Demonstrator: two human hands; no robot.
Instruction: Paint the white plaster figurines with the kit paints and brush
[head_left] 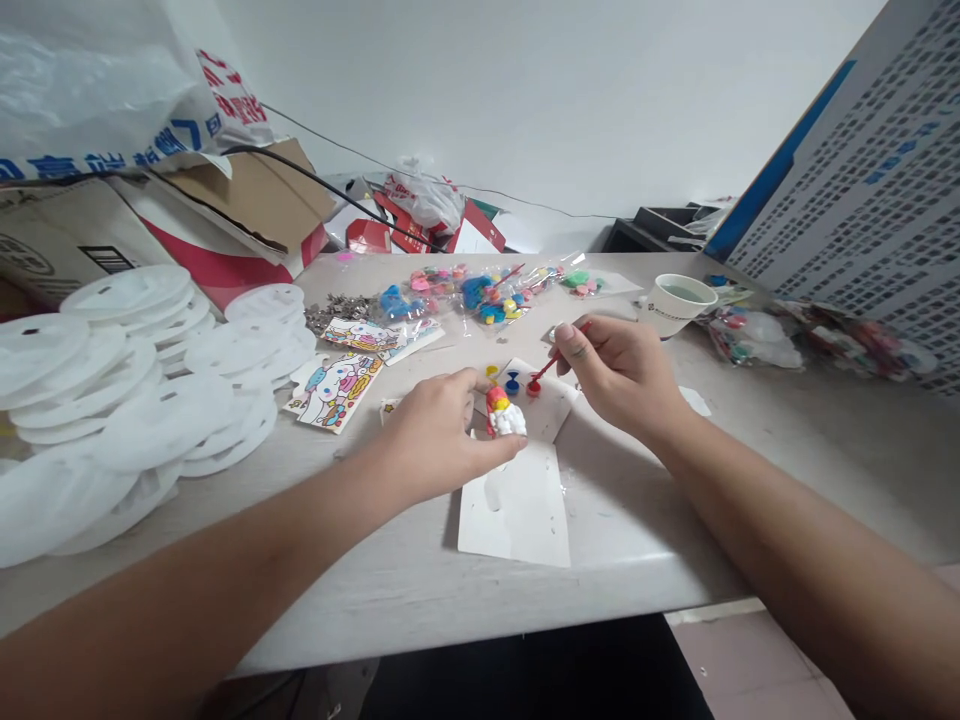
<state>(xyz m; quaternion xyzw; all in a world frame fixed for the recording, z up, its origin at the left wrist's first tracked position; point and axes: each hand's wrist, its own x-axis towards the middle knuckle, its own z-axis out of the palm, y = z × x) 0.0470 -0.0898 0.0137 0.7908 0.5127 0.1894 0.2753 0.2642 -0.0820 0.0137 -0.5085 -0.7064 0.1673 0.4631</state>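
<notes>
Between the thumb and fingers of my left hand [439, 435] is a small figurine [507, 415], partly painted red and yellow, its lower part white. My right hand [619, 372] pinches a thin red paintbrush [551, 362], whose tip dips into the red paint pot [533, 387]. Beside that pot stand a blue paint pot [512, 382] and a yellow paint pot [492, 373]. Below the figurine lies a white paper sheet [517, 510] with a few wet-looking marks on it.
White round discs [172, 420] are piled at the left, next to cartoon cards [335, 392]. Bags of colourful pieces [487, 293] lie at the back. A paper cup [675, 303] with liquid stands beyond my right hand, near more bagged pieces [757, 335]. Boxes [247, 200] rise behind the discs.
</notes>
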